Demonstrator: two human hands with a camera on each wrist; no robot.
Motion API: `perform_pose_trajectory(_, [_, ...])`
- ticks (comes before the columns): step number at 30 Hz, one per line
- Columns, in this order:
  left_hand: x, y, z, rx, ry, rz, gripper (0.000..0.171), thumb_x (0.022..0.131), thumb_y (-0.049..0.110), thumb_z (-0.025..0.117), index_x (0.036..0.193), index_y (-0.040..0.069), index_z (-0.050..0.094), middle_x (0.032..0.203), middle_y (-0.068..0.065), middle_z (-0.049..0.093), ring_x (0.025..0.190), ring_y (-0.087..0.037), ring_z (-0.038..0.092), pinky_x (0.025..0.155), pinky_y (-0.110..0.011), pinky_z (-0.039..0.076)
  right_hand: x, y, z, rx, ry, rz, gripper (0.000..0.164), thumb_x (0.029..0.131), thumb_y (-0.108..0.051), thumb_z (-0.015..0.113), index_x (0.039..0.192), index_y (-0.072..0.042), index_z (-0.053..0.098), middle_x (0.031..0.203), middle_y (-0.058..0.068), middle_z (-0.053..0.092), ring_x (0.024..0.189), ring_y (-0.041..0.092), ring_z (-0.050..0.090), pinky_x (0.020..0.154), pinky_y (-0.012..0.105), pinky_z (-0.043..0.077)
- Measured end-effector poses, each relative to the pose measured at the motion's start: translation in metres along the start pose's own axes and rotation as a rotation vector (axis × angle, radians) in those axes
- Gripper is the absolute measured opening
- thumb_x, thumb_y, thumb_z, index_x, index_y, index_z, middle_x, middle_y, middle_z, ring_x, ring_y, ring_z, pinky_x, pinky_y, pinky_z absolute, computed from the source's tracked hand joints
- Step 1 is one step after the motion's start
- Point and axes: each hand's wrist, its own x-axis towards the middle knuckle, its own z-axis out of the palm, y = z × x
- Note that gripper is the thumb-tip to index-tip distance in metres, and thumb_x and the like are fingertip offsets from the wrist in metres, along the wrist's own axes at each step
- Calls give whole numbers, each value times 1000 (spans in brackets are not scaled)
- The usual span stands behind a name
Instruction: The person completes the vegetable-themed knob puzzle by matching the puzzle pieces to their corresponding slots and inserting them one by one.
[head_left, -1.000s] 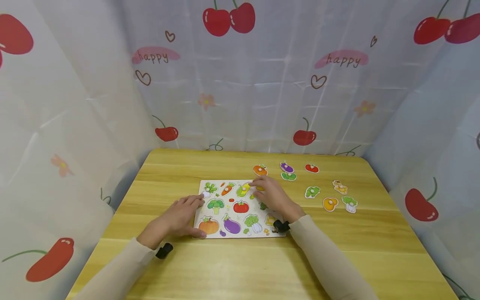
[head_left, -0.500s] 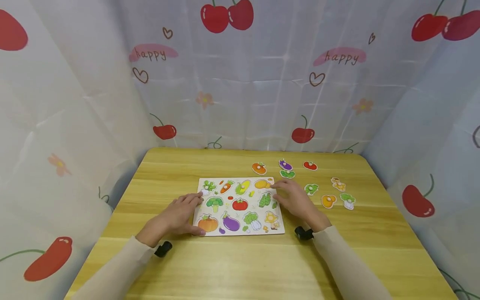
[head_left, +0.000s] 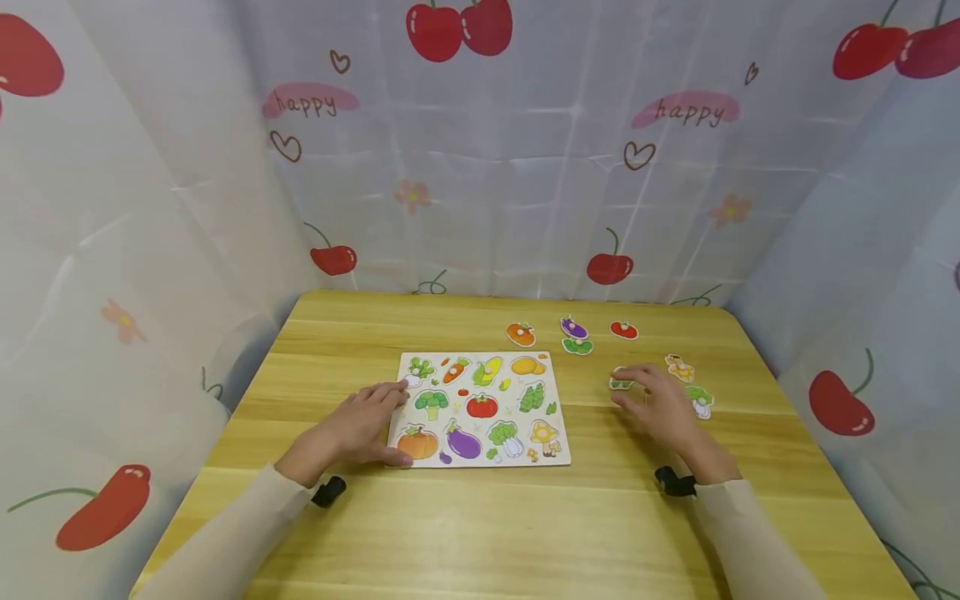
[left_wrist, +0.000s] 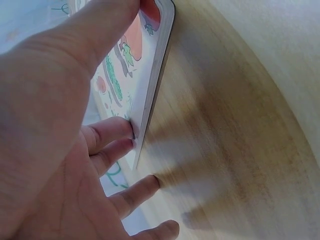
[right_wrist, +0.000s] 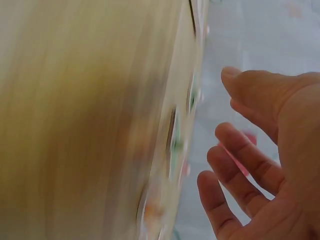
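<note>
A flat puzzle board (head_left: 480,454) printed with vegetables lies on the table. At its left edge rests my left hand (head_left: 360,427); the thumb lies over the near corner and the fingertips touch the board's side, as the left wrist view also shows. My right hand (head_left: 663,408) hovers right of the board, fingers loosely bent and apart, with nothing between them in the right wrist view. A green vegetable piece (head_left: 619,384) shows partly past its fingertips. Close by lie a bok choy piece (head_left: 700,402) and a mushroom piece (head_left: 679,367). The hand hides the tabletop beneath it.
Behind the board lie a pumpkin piece (head_left: 521,335), an eggplant piece (head_left: 573,328) touching a green piece (head_left: 577,346), and a tomato piece (head_left: 624,331). The wooden table (head_left: 480,533) ends at a cherry-printed curtain (head_left: 495,167) on the back and sides.
My right hand has moved right, from the yellow potatoes at the board's upper right to above the loose pieces. It now covers the orange-yellow piece seen there before. My left hand has stayed put.
</note>
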Motion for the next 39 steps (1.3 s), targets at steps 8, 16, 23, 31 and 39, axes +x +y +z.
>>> perform_pose_trajectory(8, [0,0,0,8,-7,-1,114,91,64,97,171,-1,47,189,-24,36,170,-57,40,133,-85,36,-18,47,-34,-13,-48,74,39,98,-10,94,136,-4,84,125,21,81,104,39,80,87,53,71])
perform_pose_trajectory(16, [1,0,-3,17,-4,3,112,92,62,97,170,-2,48,189,-25,35,170,-56,40,134,-84,36,-19,72,-46,3,-144,100,27,101,-12,92,127,-7,88,110,9,82,90,5,74,80,24,64])
perform_pose_trajectory(23, [1,1,-3,8,-17,-6,114,92,63,97,172,-2,47,189,-24,35,170,-57,40,134,-84,35,-16,73,-40,-18,-164,138,15,104,-17,90,117,-10,91,107,8,88,84,-6,64,75,20,56])
perform_pose_trajectory(31, [1,1,-1,0,-16,-8,114,91,64,97,171,-1,48,189,-23,35,170,-57,39,134,-85,34,-10,67,-34,-40,-142,103,8,104,-11,89,110,-7,90,101,8,89,82,0,72,74,23,59])
perform_pose_trajectory(39, [1,0,0,-3,-6,-6,113,91,63,97,170,-1,48,189,-23,37,170,-57,40,133,-86,34,-6,60,-28,-73,-114,83,7,104,-12,89,108,-5,89,96,6,87,80,3,69,72,27,57])
